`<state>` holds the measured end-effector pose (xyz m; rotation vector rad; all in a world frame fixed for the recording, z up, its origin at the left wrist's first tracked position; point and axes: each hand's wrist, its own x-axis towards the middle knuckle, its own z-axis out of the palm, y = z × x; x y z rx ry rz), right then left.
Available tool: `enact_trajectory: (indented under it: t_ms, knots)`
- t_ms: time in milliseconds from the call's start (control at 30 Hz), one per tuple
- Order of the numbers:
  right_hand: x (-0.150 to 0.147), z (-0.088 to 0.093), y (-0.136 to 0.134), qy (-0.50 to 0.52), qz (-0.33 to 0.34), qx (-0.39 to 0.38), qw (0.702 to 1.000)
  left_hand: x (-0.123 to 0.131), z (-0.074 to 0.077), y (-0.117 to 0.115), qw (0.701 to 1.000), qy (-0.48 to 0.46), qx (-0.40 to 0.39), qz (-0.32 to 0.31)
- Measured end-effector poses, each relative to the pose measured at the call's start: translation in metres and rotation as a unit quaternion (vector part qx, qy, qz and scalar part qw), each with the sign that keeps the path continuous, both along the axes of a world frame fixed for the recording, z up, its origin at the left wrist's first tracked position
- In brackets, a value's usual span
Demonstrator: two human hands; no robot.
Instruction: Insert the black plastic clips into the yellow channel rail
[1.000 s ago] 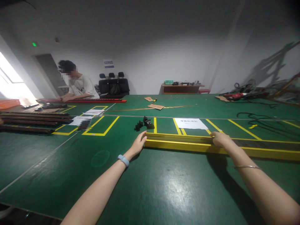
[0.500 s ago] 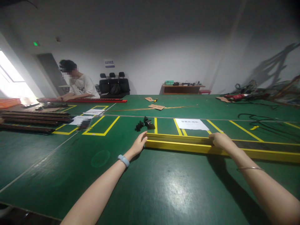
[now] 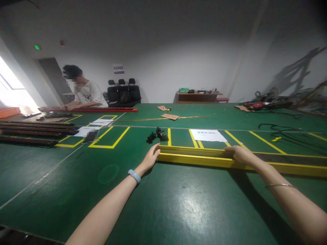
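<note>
A long yellow channel rail (image 3: 194,160) lies on the green table and runs out of view at the right. Its trough faces up and looks dark toward the right. My left hand (image 3: 151,156) is closed around the rail's left end, thumb at the near side and fingers at the far side. Farther right, my right hand (image 3: 241,154) rests over the rail, its index finger stretched left along the far wall. Its other fingers are curled down at the trough and mostly hidden. Several small black parts (image 3: 157,135) lie just beyond the left end.
White paper labels (image 3: 208,135) and yellow tape lines mark the green table (image 3: 163,204). Dark bars (image 3: 35,131) are stacked at left. Across the table a person (image 3: 88,92) leans over a red rail (image 3: 109,109). Cables (image 3: 278,131) and a red tool (image 3: 258,106) lie at right.
My right hand has shifted slightly right along the rail, and its index finger now stretches out more to the left. My left hand stays on the rail's end.
</note>
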<state>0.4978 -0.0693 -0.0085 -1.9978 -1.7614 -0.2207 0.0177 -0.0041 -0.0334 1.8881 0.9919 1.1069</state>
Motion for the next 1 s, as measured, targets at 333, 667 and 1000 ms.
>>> enact_trajectory:
  t_ms: [333, 667, 1000]
  knots:
    - [-0.026, -0.011, -0.028, 0.051, -0.023, 0.083, 0.995, -0.018, 0.009, 0.032, 0.919, 0.223, 0.187, 0.267]
    - [-0.037, -0.013, -0.032, 0.042, -0.044, 0.106, 0.992, -0.018, -0.004, 0.032, 0.887, 0.381, 0.180, 0.190]
    - [-0.047, -0.007, -0.037, 0.044, -0.081, 0.073, 0.993, -0.019, -0.005, 0.037, 0.915, 0.312, 0.168, 0.194]
